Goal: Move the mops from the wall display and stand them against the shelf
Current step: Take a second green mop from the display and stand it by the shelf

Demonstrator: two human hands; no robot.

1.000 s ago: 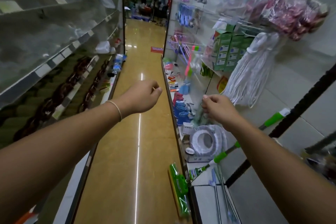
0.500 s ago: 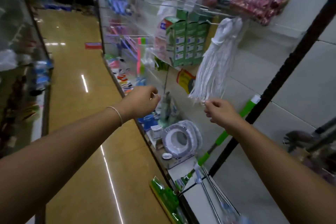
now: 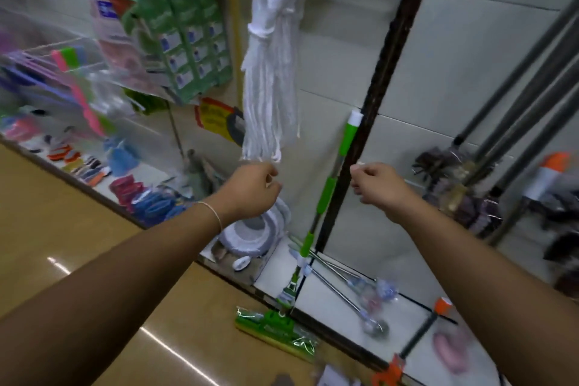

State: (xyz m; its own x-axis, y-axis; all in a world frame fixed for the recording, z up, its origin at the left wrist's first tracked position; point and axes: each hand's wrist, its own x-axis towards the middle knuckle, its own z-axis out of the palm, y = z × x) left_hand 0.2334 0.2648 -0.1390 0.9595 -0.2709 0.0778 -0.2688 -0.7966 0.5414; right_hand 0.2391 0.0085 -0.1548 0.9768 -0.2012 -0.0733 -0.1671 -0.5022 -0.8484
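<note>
Two hands are up in front of the wall display, both with fingers curled in. The left hand (image 3: 250, 188) sits right under the hanging white mop head (image 3: 271, 72), its knuckles at the tips of the strands; whether that grip actually pinches any strand I cannot tell. The right hand (image 3: 377, 183) hangs a little to the right, fingers drawn together on nothing I can see, just beside the black upright post (image 3: 388, 72).

Counting: one white string mop head hanging from a hook above the left hand. One green-handled flat mop (image 3: 326, 197) stands between the two hands, leaning along the post, its wrapped green head (image 3: 275, 332) down on the floor below them. Two thin metal-handled mops (image 3: 341, 288) lie flat on the low shelf (image 3: 416, 326) beneath the right hand. To the right of the right hand, at least three grey poles (image 3: 517, 103) lean against the wall with dark bundled heads (image 3: 463, 191) at their lower ends; the blur keeps me from a firmer count. An orange-and-black handle (image 3: 413, 338) lies at the shelf's front edge.

Against half a second ago, the view has swung rightward: the aisle floor has shrunk away to the left, and the grey poles now show in full. The left hand has come across to below the white strands, where the right hand was before; the right hand has shifted past the green handle toward the post.
</note>
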